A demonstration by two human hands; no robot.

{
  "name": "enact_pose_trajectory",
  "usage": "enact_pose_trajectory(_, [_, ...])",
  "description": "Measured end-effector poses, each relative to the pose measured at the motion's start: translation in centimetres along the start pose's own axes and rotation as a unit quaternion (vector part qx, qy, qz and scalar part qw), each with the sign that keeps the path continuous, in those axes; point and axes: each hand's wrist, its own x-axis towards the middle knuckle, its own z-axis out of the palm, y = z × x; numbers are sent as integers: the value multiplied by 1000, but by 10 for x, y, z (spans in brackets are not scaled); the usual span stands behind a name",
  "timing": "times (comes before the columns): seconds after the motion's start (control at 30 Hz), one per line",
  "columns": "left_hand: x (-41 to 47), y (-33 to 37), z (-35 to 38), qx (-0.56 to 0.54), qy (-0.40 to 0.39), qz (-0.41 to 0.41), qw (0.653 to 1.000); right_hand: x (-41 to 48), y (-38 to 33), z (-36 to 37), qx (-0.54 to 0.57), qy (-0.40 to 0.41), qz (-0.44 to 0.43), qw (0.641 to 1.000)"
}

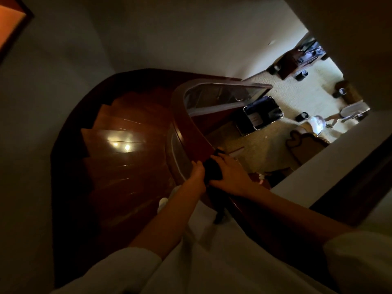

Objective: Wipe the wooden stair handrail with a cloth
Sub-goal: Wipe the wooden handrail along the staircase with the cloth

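Observation:
A dark polished wooden handrail (186, 126) curves down along the inner side of a spiral staircase. A dark cloth (212, 169) is draped over the rail just ahead of me. My left hand (198, 169) grips the rail's left edge beside the cloth, fingers curled over it. My right hand (230, 172) lies on the cloth from the right, fingers curled round it and the rail. The rail below my arms is in deep shadow.
Glossy wooden steps (118, 143) wind down on the left, lined by a curved wall (53, 102). A glass panel (212, 98) sits under the rail. Far below, a lit carpeted room (297, 96) holds furniture, a dark case and a person (347, 112).

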Motion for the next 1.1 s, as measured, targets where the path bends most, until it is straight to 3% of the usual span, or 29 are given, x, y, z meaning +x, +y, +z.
enact_pose_trajectory(0.1, [7, 2, -29, -100, 6, 13, 995, 69, -35, 2, -12, -1, 37, 999])
enact_pose_trajectory(0.2, [4, 3, -59, -133, 80, 32, 987, 121, -63, 9, -61, -20, 59, 996])
enact_pose_trajectory(0.33, [10, 3, -87, -138, 154, 72, 976, 96, -62, 8, -206, -44, -134, 968])
enact_pose_trajectory(0.43, [14, 5, -85, -139, 148, 75, 976, 53, -40, 8, -360, -132, -242, 891])
enact_pose_trajectory(0.5, [15, 0, -78, -158, 123, 69, 977, 54, -40, 4, -418, -162, -247, 859])
enact_pose_trajectory(0.7, [10, -19, -68, -170, 118, 71, 976, 101, -84, 0, -436, -136, -161, 875])
enact_pose_trajectory(0.87, [5, -21, -69, -132, 150, 82, 976, 19, -63, 2, -479, -153, -207, 839])
enact_pose_trajectory(0.93, [1, -23, -52, -110, 121, 64, 984, -25, -36, 3, -435, -150, -240, 855])
enact_pose_trajectory(1.07, [-8, -27, -12, -60, 49, 54, 996, -47, -10, 0, -214, -76, -263, 938])
enact_pose_trajectory(1.1, [-8, -25, -10, -69, 62, 70, 993, -38, -13, -1, -172, -54, -259, 949])
